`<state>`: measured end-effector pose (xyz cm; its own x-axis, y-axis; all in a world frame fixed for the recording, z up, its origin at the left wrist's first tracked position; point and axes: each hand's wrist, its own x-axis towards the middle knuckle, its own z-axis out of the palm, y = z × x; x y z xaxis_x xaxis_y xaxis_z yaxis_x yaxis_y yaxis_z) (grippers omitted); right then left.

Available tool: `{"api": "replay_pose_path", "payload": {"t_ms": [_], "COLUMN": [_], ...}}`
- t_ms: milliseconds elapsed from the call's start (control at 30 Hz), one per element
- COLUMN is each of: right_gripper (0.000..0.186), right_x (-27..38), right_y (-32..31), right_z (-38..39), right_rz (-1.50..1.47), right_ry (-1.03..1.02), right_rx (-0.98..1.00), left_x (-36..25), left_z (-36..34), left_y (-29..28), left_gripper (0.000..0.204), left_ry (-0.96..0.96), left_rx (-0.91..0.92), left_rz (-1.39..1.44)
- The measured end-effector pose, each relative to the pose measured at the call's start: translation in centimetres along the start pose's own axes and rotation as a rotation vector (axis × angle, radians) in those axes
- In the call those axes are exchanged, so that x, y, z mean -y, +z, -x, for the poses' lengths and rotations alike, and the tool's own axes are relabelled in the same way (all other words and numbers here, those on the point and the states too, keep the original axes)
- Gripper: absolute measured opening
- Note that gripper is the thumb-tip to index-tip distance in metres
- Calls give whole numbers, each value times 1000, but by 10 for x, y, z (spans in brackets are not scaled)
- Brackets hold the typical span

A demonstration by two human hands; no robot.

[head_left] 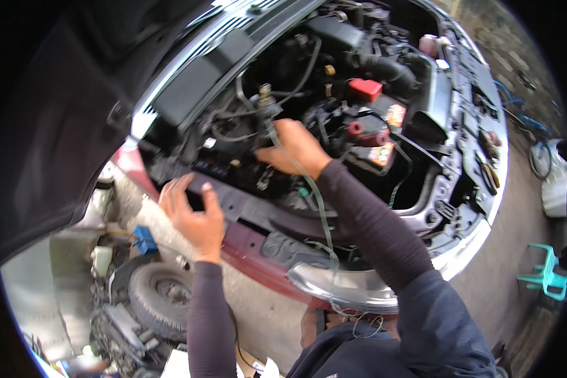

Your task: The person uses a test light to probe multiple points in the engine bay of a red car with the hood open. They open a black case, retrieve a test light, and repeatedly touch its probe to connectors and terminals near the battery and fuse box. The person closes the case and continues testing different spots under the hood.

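Leaning over the engine bay (384,189), I have my right hand (294,148) down among the hoses, fingertips hidden, so I cannot tell whether they pinch anything. A thin pale-green wire (324,227) crosses over that hand, down past the headlight (353,285). My left hand (193,217), fingers and thumb spread, is at the fender's inner edge (239,209).

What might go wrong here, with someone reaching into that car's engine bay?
The thin pale cable passes across the right hand and runs over the headlight, so it might snag if the arm moves. That hand also sits among crowded engine parts, so its knuckles might get scraped.
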<state>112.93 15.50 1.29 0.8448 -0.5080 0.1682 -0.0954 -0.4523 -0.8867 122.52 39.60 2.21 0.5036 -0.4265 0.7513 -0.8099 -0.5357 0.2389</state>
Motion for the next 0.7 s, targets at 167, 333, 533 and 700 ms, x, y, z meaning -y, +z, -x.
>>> {"api": "replay_pose_path", "payload": {"t_ms": [167, 333, 533, 700], "right_gripper": [45, 33, 46, 49], "right_x": [-4, -3, 0, 2], "right_y": [9, 17, 29, 35], "right_z": [-1, -3, 0, 0], "right_rz": [80, -18, 77, 116], "right_ry": [-99, -137, -165, -203], "right_rx": [-79, -61, -50, -35], "left_x": [0, 1, 0, -7], "left_z": [-1, -1, -1, -6], "left_y": [2, 2, 3, 1], "left_gripper": [30, 29, 31, 34], "left_ry": [-3, 28, 73, 95], "left_rx": [44, 53, 74, 144], "left_rz": [-7, -12, -21, -47]}}
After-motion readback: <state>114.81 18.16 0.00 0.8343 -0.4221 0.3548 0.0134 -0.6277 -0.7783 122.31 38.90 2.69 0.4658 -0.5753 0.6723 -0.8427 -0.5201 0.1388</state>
